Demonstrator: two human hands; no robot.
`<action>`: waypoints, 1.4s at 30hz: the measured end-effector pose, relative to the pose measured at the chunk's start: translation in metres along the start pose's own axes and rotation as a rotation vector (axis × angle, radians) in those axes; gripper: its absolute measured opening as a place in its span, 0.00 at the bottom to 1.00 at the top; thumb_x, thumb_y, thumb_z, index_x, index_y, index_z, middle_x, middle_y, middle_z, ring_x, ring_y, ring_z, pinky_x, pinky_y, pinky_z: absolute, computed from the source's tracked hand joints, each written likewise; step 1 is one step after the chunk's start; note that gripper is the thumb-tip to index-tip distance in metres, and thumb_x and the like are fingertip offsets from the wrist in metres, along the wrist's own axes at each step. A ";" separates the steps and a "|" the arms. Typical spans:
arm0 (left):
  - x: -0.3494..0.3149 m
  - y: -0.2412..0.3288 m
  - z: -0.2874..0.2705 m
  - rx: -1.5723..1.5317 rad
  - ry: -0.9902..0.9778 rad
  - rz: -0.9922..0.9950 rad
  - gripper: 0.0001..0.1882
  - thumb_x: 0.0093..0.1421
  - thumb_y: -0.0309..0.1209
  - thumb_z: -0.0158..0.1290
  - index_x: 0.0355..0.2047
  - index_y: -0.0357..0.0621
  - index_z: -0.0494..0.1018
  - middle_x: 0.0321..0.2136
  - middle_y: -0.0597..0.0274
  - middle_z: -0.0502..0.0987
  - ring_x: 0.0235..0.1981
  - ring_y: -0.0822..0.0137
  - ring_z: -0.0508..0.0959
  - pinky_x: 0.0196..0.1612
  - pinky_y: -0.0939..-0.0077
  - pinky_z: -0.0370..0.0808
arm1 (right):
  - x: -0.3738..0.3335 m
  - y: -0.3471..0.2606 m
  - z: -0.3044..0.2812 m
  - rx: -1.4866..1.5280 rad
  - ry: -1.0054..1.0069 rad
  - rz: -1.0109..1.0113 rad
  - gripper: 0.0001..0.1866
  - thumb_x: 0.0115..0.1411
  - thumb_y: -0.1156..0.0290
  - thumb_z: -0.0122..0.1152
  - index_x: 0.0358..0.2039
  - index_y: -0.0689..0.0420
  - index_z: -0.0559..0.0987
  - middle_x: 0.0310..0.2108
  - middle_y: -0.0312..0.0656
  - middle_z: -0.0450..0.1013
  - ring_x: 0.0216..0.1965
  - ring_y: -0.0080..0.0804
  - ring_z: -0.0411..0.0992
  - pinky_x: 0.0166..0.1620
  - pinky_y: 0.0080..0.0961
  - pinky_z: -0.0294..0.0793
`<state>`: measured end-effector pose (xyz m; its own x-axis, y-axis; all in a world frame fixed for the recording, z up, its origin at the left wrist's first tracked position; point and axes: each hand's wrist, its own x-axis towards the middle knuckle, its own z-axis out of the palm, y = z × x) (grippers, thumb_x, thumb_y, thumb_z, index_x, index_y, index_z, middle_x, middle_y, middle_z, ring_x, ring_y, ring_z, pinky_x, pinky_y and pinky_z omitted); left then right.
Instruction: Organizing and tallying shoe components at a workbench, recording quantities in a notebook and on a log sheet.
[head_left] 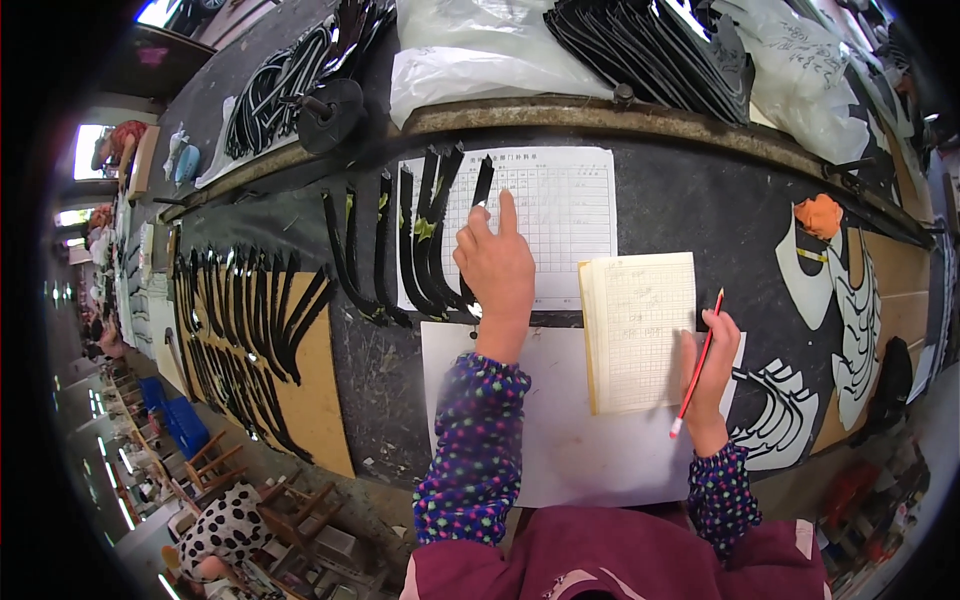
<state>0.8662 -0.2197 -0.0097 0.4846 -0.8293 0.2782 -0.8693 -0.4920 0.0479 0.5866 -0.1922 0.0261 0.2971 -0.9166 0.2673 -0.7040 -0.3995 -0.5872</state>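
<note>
My left hand [495, 265] rests on a white printed grid sheet [560, 215], index finger stretched out and pointing at a row, the other fingers curled. My right hand [712, 375] holds a red pencil [698, 365] upright and presses on the right edge of an open yellowish notebook [640, 330]. The notebook lies partly on a blank white sheet [580, 430] near the table's front edge. Curved black cut strips [425, 245] lie just left of my left hand, overlapping the grid sheet.
More black curved strips [245, 320] fan over a brown board at left. White and black cut pieces [845, 300] and an orange scrap [820, 215] lie at right. Stacked black pieces [650, 50] and plastic bags [470, 50] sit behind. Wooden chairs [300, 510] stand below left.
</note>
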 end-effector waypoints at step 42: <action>-0.192 -0.058 -0.053 -0.634 -0.082 0.087 0.20 0.51 0.14 0.56 0.42 0.46 0.81 0.42 0.63 0.75 0.41 0.63 0.72 0.46 0.72 0.68 | 0.085 0.075 0.046 0.070 0.316 0.198 0.22 0.54 0.79 0.66 0.49 0.60 0.71 0.45 0.41 0.65 0.47 0.33 0.67 0.52 0.26 0.68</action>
<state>0.8185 -0.0182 -0.0152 0.3939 -0.8889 0.2340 -0.7824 -0.1906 0.5929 0.5888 -0.3009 -0.0300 -0.0617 -0.9311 0.3595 -0.6786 -0.2249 -0.6992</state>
